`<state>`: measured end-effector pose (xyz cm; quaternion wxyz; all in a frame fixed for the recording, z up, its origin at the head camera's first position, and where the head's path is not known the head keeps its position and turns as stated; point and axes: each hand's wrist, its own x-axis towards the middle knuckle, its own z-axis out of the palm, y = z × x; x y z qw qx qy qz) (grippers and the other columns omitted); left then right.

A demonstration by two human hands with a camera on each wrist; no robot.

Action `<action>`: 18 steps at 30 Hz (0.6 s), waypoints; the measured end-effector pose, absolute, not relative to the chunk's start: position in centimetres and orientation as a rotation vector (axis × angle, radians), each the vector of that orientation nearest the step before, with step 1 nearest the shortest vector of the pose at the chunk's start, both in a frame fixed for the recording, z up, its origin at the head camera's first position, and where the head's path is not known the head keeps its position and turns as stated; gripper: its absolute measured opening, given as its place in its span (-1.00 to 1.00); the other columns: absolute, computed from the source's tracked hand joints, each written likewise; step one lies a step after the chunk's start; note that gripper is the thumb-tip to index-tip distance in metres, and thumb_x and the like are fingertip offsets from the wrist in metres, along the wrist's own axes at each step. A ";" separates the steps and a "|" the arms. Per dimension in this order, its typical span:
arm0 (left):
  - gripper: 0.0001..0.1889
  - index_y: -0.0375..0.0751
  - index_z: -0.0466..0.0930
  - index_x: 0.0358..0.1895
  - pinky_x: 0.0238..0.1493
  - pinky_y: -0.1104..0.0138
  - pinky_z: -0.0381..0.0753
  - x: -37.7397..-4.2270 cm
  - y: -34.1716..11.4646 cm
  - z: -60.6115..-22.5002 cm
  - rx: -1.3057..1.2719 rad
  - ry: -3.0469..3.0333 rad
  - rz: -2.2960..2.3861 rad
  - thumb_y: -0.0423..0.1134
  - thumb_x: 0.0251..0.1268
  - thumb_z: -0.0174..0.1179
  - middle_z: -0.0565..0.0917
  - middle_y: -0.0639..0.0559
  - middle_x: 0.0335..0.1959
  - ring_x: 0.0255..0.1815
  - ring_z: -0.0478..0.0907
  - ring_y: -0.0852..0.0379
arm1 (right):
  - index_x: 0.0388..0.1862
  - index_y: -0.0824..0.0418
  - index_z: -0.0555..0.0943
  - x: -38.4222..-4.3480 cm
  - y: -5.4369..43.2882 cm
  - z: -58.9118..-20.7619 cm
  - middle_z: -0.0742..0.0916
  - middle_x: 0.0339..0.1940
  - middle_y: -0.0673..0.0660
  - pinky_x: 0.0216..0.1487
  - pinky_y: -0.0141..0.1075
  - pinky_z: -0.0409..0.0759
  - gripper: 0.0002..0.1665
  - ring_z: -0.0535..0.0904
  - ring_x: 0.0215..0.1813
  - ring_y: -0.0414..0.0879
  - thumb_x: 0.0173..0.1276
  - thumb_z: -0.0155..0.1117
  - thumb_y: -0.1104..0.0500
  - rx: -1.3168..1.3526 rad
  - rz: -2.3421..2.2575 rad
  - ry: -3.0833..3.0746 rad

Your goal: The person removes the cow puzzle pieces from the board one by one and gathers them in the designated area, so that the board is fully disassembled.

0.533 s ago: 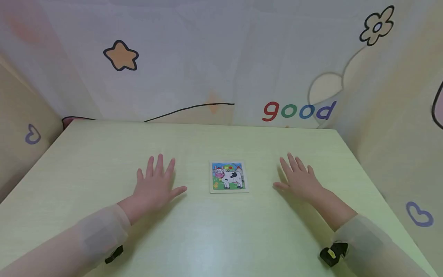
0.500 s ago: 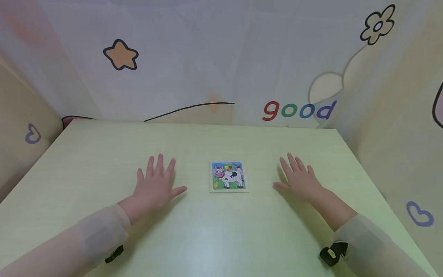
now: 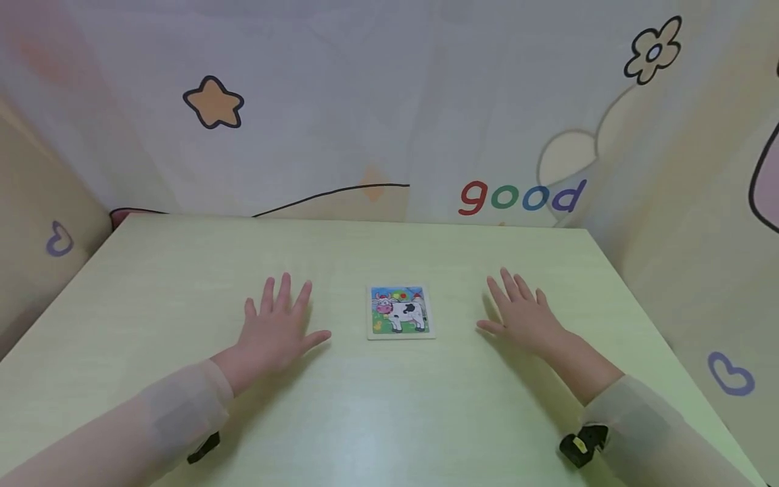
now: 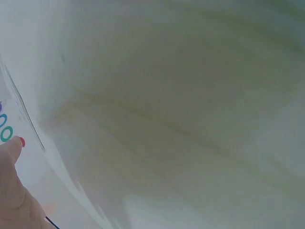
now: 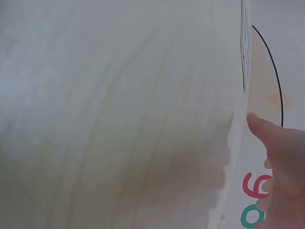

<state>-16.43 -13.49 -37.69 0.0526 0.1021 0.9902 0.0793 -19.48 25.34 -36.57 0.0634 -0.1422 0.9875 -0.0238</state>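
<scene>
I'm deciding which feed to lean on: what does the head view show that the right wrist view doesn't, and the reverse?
Only the head view: the left hand, the printed face of the cow picture board, the orange star and the flower.

Only the right wrist view: a close side look at the right thumb, and a thin dark-lined sliver, possibly the board's edge.

Both: the right hand, tabletop, red g, green o and curved black line.
</scene>
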 end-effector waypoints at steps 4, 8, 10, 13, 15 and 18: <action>-0.05 -0.14 -0.21 0.50 0.22 -0.32 -0.27 -16.6 -13.7 -37.7 0.330 3.022 0.195 0.35 0.23 -0.08 -0.28 -0.34 0.46 0.42 -0.43 -0.36 | 0.47 0.34 -0.04 -19.4 24.9 -36.5 -0.06 0.46 0.42 0.25 0.33 -0.14 0.00 -0.16 0.42 0.38 0.31 0.11 -0.21 -0.436 -0.050 2.997; -0.06 -0.13 -0.20 0.50 0.22 -0.31 -0.27 -17.0 -13.7 -37.6 0.332 3.027 0.183 0.35 0.23 -0.07 -0.27 -0.34 0.47 0.42 -0.43 -0.35 | 0.48 0.32 -0.05 -19.5 24.4 -36.7 -0.07 0.47 0.40 0.26 0.32 -0.14 0.01 -0.17 0.43 0.37 0.31 0.11 -0.21 -0.443 -0.029 3.002; -0.06 -0.13 -0.19 0.50 0.22 -0.31 -0.25 -17.1 -13.5 -37.6 0.344 3.018 0.197 0.35 0.22 -0.05 -0.26 -0.35 0.46 0.43 -0.41 -0.35 | 0.48 0.30 -0.05 -19.7 24.1 -36.8 -0.07 0.47 0.40 0.26 0.31 -0.13 0.01 -0.17 0.43 0.36 0.31 0.11 -0.22 -0.448 -0.025 3.008; -0.05 -0.12 -0.18 0.50 0.22 -0.32 -0.23 -17.4 -13.0 -37.7 0.381 2.998 0.196 0.34 0.21 -0.03 -0.26 -0.34 0.47 0.43 -0.40 -0.35 | 0.48 0.29 -0.05 -19.9 23.7 -37.0 -0.06 0.48 0.39 0.26 0.31 -0.12 0.01 -0.15 0.43 0.36 0.31 0.11 -0.22 -0.449 -0.025 3.003; -0.05 -0.11 -0.17 0.50 0.22 -0.31 -0.21 -17.6 -12.4 -37.7 0.406 2.994 0.179 0.34 0.21 -0.02 -0.25 -0.33 0.47 0.43 -0.38 -0.34 | 0.48 0.30 -0.05 -20.1 23.3 -37.2 -0.05 0.48 0.39 0.26 0.31 -0.11 0.02 -0.13 0.43 0.35 0.30 0.13 -0.21 -0.448 -0.062 2.988; -0.05 -0.10 -0.16 0.50 0.23 -0.30 -0.16 -17.8 -11.6 -37.8 0.451 2.979 0.141 0.35 0.20 -0.02 -0.23 -0.33 0.47 0.43 -0.33 -0.34 | 0.48 0.32 -0.05 -20.3 22.7 -37.3 -0.03 0.47 0.39 0.26 0.31 -0.08 0.03 -0.10 0.44 0.33 0.28 0.19 -0.16 -0.428 -0.151 2.943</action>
